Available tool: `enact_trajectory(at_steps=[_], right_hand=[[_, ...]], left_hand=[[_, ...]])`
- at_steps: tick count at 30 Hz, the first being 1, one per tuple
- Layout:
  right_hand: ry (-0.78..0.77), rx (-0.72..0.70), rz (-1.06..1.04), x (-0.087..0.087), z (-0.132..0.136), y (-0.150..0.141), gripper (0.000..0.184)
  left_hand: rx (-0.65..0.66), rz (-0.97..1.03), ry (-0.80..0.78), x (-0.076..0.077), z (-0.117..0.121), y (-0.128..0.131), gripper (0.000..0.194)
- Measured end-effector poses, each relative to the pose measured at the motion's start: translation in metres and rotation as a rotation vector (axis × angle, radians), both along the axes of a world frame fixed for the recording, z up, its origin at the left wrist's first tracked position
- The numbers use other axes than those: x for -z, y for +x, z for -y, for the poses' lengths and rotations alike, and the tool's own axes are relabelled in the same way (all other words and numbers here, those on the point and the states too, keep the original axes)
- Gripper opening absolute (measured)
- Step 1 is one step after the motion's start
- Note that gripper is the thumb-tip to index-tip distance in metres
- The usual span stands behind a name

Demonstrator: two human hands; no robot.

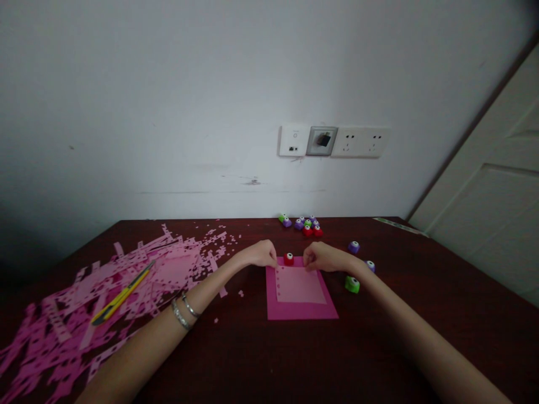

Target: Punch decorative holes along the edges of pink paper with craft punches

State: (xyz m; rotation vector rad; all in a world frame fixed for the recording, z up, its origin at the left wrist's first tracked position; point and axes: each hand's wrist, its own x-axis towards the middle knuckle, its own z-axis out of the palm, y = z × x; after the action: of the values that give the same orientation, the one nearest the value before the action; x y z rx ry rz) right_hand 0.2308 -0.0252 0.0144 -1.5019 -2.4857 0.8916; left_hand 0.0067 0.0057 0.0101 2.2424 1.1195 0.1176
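Note:
A light pink sheet of paper [301,285] with small punched holes down its left side lies over a larger, darker pink sheet [301,312]. My left hand [263,254] pinches the light sheet near its upper left corner. At the upper right corner, my right hand [323,257] has its fingers closed on the same sheet. Between the hands, a red craft punch [288,259] sits at the top edge of the papers. A green punch [352,284] and purple punches [353,247] stand near my right wrist.
Punched pink paper strips and scraps [54,325] cover the table's left side, with a yellow utility knife [122,294] on them. Several more punches [307,230] cluster near the wall. A ruler-like strip [400,226] lies at the back right.

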Motion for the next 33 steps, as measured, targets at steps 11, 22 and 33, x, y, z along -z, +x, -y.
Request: enact_trajectory(at_steps=[11, 22, 33], right_hand=[[0.079, 0.009, 0.002, 0.0006, -0.0003, -0.0014, 0.014], [0.085, 0.019, -0.027, 0.0015, -0.0012, 0.0011, 0.018], [0.119, 0.037, -0.070, 0.0030, -0.0025, 0.0021, 0.017]], left_hand=[[-0.019, 0.011, 0.016, -0.0006, 0.0004, -0.0009, 0.015], [-0.048, 0.032, 0.008, -0.0015, -0.0002, -0.0025, 0.018], [-0.061, 0.064, 0.009, 0.0038, -0.0057, -0.0054, 0.019]])
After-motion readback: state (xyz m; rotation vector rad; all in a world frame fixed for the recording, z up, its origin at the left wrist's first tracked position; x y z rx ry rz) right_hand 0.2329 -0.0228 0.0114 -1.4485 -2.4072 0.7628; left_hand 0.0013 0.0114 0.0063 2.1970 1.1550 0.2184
